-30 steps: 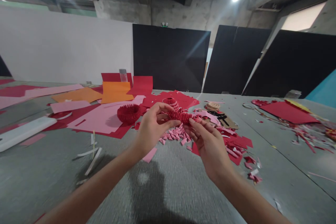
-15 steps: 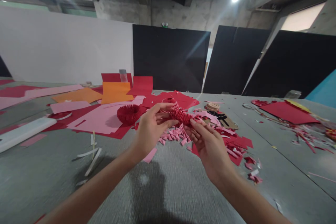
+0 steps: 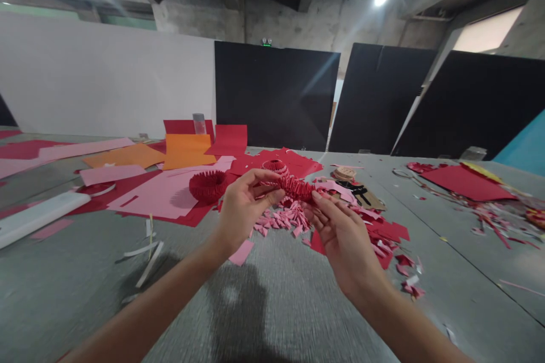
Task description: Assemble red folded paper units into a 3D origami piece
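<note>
A chain of folded red paper pieces (image 3: 298, 188) stretches between my two hands above the table. The fingers of my left hand (image 3: 247, 201) pinch its left end. At its right end, my right hand (image 3: 338, 221) grips it between thumb and forefinger, the other fingers curled. Behind the chain stands a round red-and-pink folded paper piece (image 3: 276, 168), partly hidden by my left fingers. A red folded-paper bowl (image 3: 208, 186) rests left of my left hand. Below the chain lies a heap of small folded pink paper pieces (image 3: 281, 220).
Pink sheets (image 3: 155, 195), red sheets and orange paper (image 3: 187, 150) cover the left side, beside a white bar-shaped object (image 3: 42, 216). A clear bottle (image 3: 198, 123) stands behind them. Twine (image 3: 344, 173) and brown card lie right of centre. Red paper (image 3: 468, 180) and scraps lie far right.
The chain spans slightly wider between my hands, its right end a little further right with my right fingers. My left hand has hardly moved. The view has shifted very slightly.
</note>
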A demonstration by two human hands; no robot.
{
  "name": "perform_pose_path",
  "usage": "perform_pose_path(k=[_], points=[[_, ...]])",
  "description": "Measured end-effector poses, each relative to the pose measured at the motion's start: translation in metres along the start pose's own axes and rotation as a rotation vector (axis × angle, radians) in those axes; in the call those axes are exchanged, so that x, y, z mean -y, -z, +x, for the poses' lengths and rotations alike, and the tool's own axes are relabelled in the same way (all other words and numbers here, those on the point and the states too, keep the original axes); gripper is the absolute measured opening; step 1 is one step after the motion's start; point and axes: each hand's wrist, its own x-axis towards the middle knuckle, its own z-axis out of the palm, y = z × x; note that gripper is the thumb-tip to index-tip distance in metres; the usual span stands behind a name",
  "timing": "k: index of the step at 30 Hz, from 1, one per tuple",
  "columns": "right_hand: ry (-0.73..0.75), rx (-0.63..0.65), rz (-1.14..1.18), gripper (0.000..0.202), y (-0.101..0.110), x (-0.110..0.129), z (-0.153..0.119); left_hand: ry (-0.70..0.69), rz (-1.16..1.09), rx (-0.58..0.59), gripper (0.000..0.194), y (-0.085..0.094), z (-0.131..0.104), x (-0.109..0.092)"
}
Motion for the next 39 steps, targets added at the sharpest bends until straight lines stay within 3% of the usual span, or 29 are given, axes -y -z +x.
perform_pose_path(k=[20, 31, 39], points=[[-0.023, -0.019, -0.011, 0.021, -0.0018, 0.0037, -0.0031, 0.145, -0.251, -0.006, 0.013, -0.0013, -0.0015, -0.0045], [-0.007, -0.018, 0.000, 0.021, -0.0021, 0.0028, -0.0019, 0.025, -0.086, 0.004, 0.008, 0.0014, 0.0002, -0.0029], [0.011, -0.019, -0.005, 0.022, -0.0015, 0.0033, -0.0019, 0.048, -0.066, 0.012, 0.010, 0.0028, 0.0019, 0.0007]])
